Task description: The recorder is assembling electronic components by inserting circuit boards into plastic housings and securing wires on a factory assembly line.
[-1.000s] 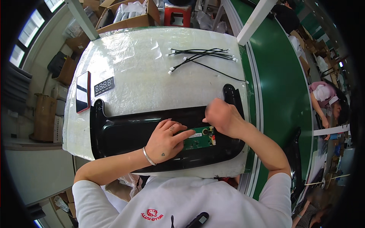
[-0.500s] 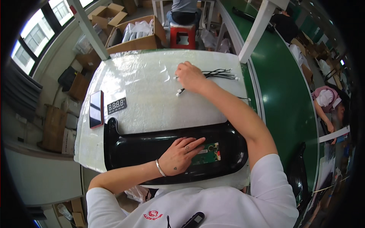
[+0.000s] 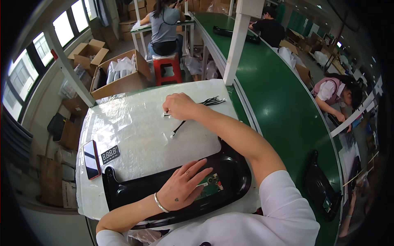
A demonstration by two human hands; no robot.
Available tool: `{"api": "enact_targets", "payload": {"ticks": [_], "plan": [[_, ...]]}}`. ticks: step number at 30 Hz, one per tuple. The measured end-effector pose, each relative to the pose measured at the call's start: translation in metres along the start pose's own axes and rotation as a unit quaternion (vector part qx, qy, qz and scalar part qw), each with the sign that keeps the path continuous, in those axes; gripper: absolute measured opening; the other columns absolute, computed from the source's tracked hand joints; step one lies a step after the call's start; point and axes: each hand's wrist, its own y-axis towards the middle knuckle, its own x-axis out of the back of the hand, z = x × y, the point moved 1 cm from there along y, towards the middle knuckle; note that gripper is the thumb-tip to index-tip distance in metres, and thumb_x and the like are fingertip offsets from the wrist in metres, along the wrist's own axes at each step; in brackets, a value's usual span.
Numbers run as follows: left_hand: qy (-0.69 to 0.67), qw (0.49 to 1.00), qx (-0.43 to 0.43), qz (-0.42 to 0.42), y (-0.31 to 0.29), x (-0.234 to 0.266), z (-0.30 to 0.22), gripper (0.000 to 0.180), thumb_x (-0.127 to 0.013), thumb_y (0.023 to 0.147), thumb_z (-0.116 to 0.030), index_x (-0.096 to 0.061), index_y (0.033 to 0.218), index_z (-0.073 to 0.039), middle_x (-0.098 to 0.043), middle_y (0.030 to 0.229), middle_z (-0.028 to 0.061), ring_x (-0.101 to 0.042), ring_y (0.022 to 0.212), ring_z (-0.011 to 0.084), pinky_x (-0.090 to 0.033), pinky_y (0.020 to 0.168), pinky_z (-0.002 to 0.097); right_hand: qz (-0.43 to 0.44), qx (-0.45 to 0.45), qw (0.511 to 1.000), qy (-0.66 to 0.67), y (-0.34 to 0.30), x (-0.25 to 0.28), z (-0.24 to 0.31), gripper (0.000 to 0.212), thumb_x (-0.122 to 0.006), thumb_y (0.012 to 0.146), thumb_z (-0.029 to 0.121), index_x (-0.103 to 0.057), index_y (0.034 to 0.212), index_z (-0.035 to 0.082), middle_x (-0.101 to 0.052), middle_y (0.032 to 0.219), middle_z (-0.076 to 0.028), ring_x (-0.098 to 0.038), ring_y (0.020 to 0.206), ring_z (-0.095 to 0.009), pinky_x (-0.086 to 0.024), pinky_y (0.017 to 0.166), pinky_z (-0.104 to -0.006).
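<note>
My right hand point(image 3: 179, 106) is closed at the far side of the table, its fingertips pinched down over white-plugged ends of thin black cables. Part of that bundle point(image 3: 211, 101) sticks out to the right behind my wrist, and a single cable point(image 3: 178, 128) lies just below the hand. My left hand point(image 3: 180, 188) is open, fingers spread, over a long black plastic housing point(image 3: 141, 186). Set into the housing is a green circuit board point(image 3: 212, 187), partly covered by my left fingers. Whether the left palm touches the housing I cannot tell.
A phone point(image 3: 91, 160) and a small black digit display point(image 3: 110, 154) lie at the table's left. Along the right runs a green conveyor point(image 3: 283, 119) carrying another black housing point(image 3: 322, 184). White posts point(image 3: 237, 45) rise at the table's far corners. Other people sit farther off.
The whole view has tilted up and turned, so the table sits lower. My left fingers have spread wider over the housing. My right hand stays at the cables.
</note>
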Motion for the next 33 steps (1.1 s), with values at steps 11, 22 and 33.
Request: {"api": "enact_targets", "payload": {"ticks": [11, 22, 33], "plan": [[-0.525, 0.816, -0.155, -0.187, 0.020, 0.074, -0.104, 0.037, -0.063, 0.073, 0.002, -0.063, 0.110, -0.001, -0.061, 0.109, 0.0142, -0.060, 0.095, 0.0258, -0.047, 0.088, 0.0329, -0.205, 0.100, 0.966, 0.121, -0.023, 0.069, 0.027, 0.016, -0.055, 0.091, 0.010, -0.064, 0.102, 0.002, -0.061, 0.091, -0.013, -0.059, 0.086, -0.028, -0.046, 0.079, -0.0339], [-0.074, 0.975, -0.142, -0.157, 0.012, 0.081, -0.056, 0.015, -0.052, 0.080, -0.002, -0.063, 0.089, 0.002, -0.064, 0.092, 0.0134, -0.060, 0.080, 0.0219, -0.051, 0.072, 0.0334, -0.038, 0.041, 0.998, 0.042, -0.184, 0.060, 0.054, 0.016, -0.070, 0.080, 0.005, -0.066, 0.095, 0.003, -0.058, 0.086, -0.009, -0.058, 0.081, -0.024, -0.048, 0.067, -0.0336], [-0.137, 0.986, 0.089, -0.014, 0.029, -0.046, 0.036, 0.019, -0.067, 0.087, -0.013, -0.067, 0.101, -0.001, -0.066, 0.088, 0.0121, -0.062, 0.077, 0.0230, -0.049, 0.067, 0.0308, -0.137, 0.016, 0.990, 0.010, -0.246, 0.025, 0.083, 0.024, -0.073, 0.066, -0.002, -0.066, 0.088, 0.003, -0.057, 0.079, -0.004, -0.057, 0.069, -0.021, -0.047, 0.055, -0.0329]]}}
